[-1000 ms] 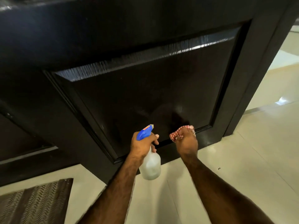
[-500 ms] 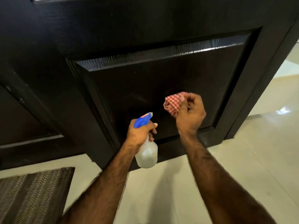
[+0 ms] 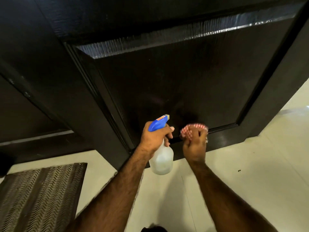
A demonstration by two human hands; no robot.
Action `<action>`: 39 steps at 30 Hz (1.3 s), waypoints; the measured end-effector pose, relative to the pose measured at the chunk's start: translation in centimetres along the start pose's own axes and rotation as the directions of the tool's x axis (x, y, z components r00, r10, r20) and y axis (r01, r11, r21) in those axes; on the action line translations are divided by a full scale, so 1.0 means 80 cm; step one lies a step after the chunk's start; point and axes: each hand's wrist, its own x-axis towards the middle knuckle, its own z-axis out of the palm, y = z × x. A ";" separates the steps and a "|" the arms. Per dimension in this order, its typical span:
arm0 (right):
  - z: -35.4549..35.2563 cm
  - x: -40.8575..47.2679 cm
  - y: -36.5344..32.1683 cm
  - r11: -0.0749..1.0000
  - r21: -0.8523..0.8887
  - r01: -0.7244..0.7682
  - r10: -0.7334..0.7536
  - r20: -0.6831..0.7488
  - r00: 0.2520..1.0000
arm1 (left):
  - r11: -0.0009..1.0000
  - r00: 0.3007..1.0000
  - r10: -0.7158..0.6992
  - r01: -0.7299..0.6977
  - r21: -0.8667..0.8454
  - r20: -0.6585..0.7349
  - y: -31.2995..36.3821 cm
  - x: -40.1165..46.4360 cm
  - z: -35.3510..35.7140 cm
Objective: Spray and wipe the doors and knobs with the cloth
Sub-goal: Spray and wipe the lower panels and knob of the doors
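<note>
My right hand [image 3: 194, 144] is clenched round the red-checked cloth [image 3: 192, 130], bunched into a wad and pressed against the low end of the dark door [image 3: 167, 77], right where the sunken panel meets its bottom moulding [image 3: 222, 127]. My left hand [image 3: 154, 139] grips the neck of the spray bottle [image 3: 161, 158], a finger curled at the trigger, the blue nozzle head [image 3: 158, 124] aimed up and slightly right at the panel; the pale body of the bottle hangs below my fist, over the light floor [image 3: 250, 164].

What the next stroke turns on, as I judge it: the cloth sits at the very foot of the panel, so nearly all the unwiped surface lies above my right hand, and the panel's long axis runs up the door from here. The right hand is the one touching the wood; the left hangs just beside it and a little short of the door, so wiping stays with the right (the bottle only needs to keep clear). The moulding runs sideways to the right of the cloth, towards the door's free edge, and that groove probably wants a pass along its length too.

No knob shows from where I crouch. A patterned mat [image 3: 41, 195] lies on the floor well off to my left.
</note>
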 end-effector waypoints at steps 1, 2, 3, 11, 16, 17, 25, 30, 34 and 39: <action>0.004 -0.011 0.007 0.997 -0.003 -0.075 0.075 0.089 0.993 | 1.000 1.000 -0.020 0.020 0.010 -0.002 -0.007 0.000 0.001; 0.003 -0.014 0.007 0.990 0.017 -0.138 0.135 0.133 0.982 | 0.999 0.999 -0.034 0.034 0.029 -0.004 -0.011 -0.001 0.000; 0.000 -0.009 0.000 0.983 0.051 -0.179 0.171 0.131 0.977 | 0.998 0.999 -0.044 0.045 0.048 -0.008 -0.015 -0.002 -0.001; -0.093 0.120 -0.191 0.882 0.290 0.373 -0.251 -0.380 0.890 | 0.998 0.996 0.044 -0.042 0.036 -0.083 0.021 -0.001 -0.028; -0.073 0.126 -0.188 0.843 0.037 0.536 -0.471 -0.431 0.770 | 0.993 0.986 0.097 -0.104 -0.047 -0.133 0.035 -0.004 -0.049; -0.059 0.108 -0.165 0.850 0.000 0.527 -0.484 -0.394 0.781 | 0.993 0.987 0.083 -0.093 -0.066 -0.136 0.026 -0.005 -0.052; 0.009 -0.004 -0.003 0.963 -0.144 0.228 -0.158 0.388 0.908 | 0.992 0.991 -0.083 0.073 -0.103 -0.105 -0.044 -0.029 -0.054; -0.030 0.051 -0.150 0.893 0.089 0.442 -0.435 -0.088 0.896 | 0.995 0.991 -0.032 0.019 -0.097 -0.129 -0.026 -0.025 -0.075; -0.062 0.119 -0.263 0.793 0.076 0.604 -0.495 -0.498 0.712 | 0.983 0.982 0.008 -0.042 -0.176 -0.187 -0.012 -0.017 -0.092; -0.015 0.083 -0.204 0.728 -0.055 0.683 -0.650 -0.371 0.663 | 0.987 0.972 0.020 -0.056 -0.151 -0.235 -0.025 -0.013 -0.111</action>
